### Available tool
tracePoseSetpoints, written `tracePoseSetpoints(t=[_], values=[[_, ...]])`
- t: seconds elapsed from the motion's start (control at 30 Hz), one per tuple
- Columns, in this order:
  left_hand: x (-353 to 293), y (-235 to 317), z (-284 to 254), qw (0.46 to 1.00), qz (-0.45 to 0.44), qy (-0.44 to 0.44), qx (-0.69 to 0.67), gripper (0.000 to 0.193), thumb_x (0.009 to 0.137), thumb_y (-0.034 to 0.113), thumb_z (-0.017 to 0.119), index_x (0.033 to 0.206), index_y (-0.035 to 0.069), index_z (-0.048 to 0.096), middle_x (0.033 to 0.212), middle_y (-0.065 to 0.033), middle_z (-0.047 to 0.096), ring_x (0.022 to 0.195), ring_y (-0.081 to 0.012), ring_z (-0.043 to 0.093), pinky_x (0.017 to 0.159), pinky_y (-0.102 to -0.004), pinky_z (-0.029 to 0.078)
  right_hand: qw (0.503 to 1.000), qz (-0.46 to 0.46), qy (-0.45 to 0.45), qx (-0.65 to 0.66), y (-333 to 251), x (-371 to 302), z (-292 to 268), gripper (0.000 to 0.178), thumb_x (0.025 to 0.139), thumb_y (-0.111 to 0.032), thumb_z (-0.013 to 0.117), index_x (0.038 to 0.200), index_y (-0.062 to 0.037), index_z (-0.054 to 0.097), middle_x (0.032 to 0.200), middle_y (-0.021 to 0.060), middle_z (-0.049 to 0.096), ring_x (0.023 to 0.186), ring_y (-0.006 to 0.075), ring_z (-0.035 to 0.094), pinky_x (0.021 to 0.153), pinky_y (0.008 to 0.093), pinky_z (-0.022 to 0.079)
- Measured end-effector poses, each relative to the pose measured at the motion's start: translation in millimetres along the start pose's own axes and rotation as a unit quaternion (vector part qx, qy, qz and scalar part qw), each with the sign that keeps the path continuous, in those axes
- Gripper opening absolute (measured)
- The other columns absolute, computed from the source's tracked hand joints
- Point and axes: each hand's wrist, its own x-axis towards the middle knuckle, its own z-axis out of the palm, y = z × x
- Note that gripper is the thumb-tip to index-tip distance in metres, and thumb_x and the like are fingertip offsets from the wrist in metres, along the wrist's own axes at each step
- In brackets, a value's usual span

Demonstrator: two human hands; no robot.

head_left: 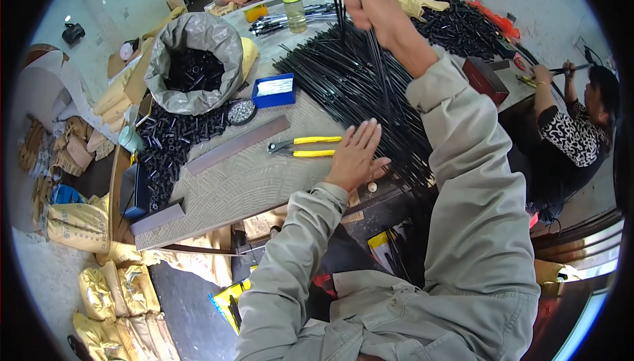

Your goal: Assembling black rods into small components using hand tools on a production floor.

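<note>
Long, thin black rods (330,77), straight and faintly shiny, lie in a loose heap on the table (251,183). The raised right hand (376,8) curls around several; the left hand (356,155), fingers outstretched, rests empty beside yellow-handled pliers (310,140).

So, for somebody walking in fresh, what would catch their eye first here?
Probably the big heap of thin black rods on the table, with the person's right hand raised over it, gripping some rods. Next, perhaps, the open grey sack of black parts toward the upper left, then the yellow-handled pliers lying beside the left hand.
</note>
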Motion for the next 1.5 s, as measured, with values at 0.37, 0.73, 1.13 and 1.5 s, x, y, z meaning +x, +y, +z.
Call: tracePoseSetpoints(t=[0.37, 0.73, 1.13, 1.5], values=[[-89, 45, -105, 0.988, 0.089, -0.017, -0.127, 0.029, 0.08, 0.023, 0.058, 0.102, 0.004, 0.058, 0.106, -0.0118, 0.058, 0.104, -0.0274, 0.052, 0.091, -0.0373, 0.04, 0.942, -0.295, 0.134, -0.083, 160, -10, 77, 0.024, 0.088, -0.024, 0.047, 0.075, -0.0028, 0.048, 0.056, -0.0002, 0.045, 0.05, 0.0098, 0.043, 0.046, 0.0267, 0.035], [-47, -4, -213, 0.815, -0.234, 0.383, -0.367, 0.032, 0.079, 0.022, 0.064, 0.095, -0.004, 0.055, 0.081, -0.0076, 0.062, 0.07, -0.0114, 0.055, 0.065, -0.0267, 0.047, 0.964, 0.068, -0.253, 0.035, 18, -60, 135, 0.018, 0.084, -0.023, 0.055, 0.088, -0.0068, 0.048, 0.056, -0.0038, 0.042, 0.043, 0.0038, 0.037, 0.036, 0.0209, 0.026], [-84, -18, -250, 0.567, -0.337, 0.304, -0.688, 0.025, 0.086, 0.017, 0.054, 0.096, -0.005, 0.055, 0.09, -0.0176, 0.062, 0.076, -0.0227, 0.063, 0.064, -0.0296, 0.051, 0.869, 0.2, -0.349, 0.289, 38, -243, 154, 0.027, 0.088, -0.021, 0.051, 0.106, -0.0022, 0.044, 0.064, 0.0038, 0.05, 0.042, 0.0076, 0.046, 0.038, 0.0187, 0.035], [-104, -9, -243, 0.647, -0.365, 0.286, -0.605, 0.028, 0.088, 0.014, 0.05, 0.103, -0.009, 0.052, 0.096, -0.0186, 0.061, 0.085, -0.0248, 0.062, 0.075, -0.033, 0.051, 0.972, 0.015, -0.196, 0.131, 54, -235, 180, 0.021, 0.091, -0.02, 0.045, 0.102, -0.0022, 0.045, 0.064, 0.0057, 0.056, 0.041, 0.0069, 0.047, 0.038, 0.0174, 0.036]])
